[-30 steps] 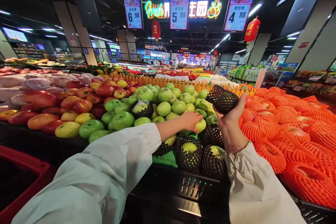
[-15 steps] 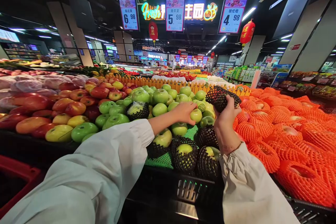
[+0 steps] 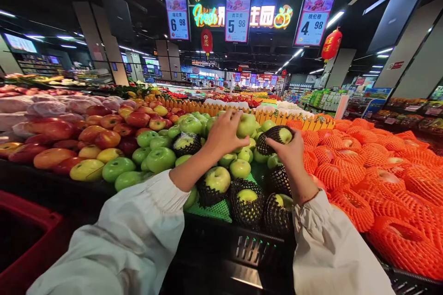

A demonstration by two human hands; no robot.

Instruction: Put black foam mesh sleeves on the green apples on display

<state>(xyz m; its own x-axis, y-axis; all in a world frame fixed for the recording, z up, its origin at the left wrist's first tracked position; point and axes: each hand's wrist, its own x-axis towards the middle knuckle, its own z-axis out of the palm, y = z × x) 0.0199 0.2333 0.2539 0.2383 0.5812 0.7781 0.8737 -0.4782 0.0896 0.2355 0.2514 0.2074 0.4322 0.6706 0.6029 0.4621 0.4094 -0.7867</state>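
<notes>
The left hand (image 3: 223, 134) grips a bare green apple (image 3: 246, 124) raised over the pile, the right hand (image 3: 290, 151) holds a half-sleeved apple in a black foam net (image 3: 272, 139) beside it, four netted apples (image 3: 246, 202) line the crate front, and many green apples (image 3: 159, 159) remain bare.

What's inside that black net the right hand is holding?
A green apple peeks out of the black foam net held by the right hand. Most of the apple is covered by the net and the fingers.
</notes>
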